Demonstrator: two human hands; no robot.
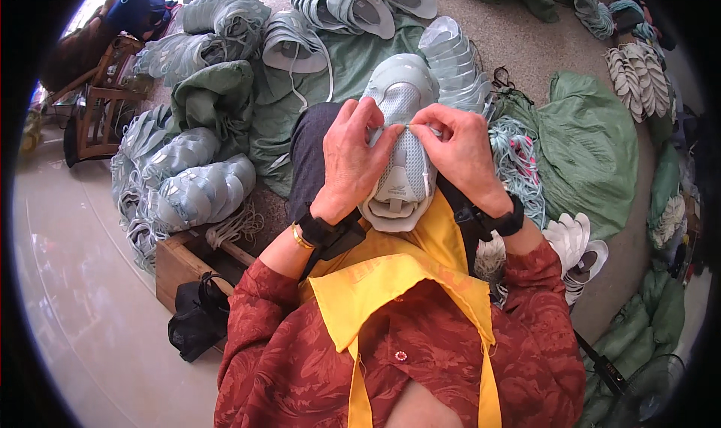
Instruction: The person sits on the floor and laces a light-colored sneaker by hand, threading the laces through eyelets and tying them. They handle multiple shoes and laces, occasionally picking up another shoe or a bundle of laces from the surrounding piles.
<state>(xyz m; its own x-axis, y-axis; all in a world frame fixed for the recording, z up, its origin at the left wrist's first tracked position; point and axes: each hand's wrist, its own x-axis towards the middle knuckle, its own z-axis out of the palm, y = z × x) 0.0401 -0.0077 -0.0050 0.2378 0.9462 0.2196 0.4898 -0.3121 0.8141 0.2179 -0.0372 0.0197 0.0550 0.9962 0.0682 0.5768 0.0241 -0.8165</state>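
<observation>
A pale blue-green shoe upper (400, 169) lies over my lap on a yellow apron, its rounded toe pointing away from me and its tongue and heel opening towards me. My left hand (353, 154) is closed on the upper's left side, thumb stretched to the middle of the lacing area. From the right, my right hand (460, 148) pinches thumb and forefinger together there, meeting the left thumb. Whatever thin thing lies between the right fingertips is too small to make out. A short pale lace end shows on the upper's right side, below the right hand.
Stacks of nested shoe uppers (206, 191) lie to the left, with more uppers (342, 7) at the far side on green sacking. Bundled laces (517, 161) and a green sack (586, 154) sit at my right. A wooden box (178, 266) stands near my left elbow.
</observation>
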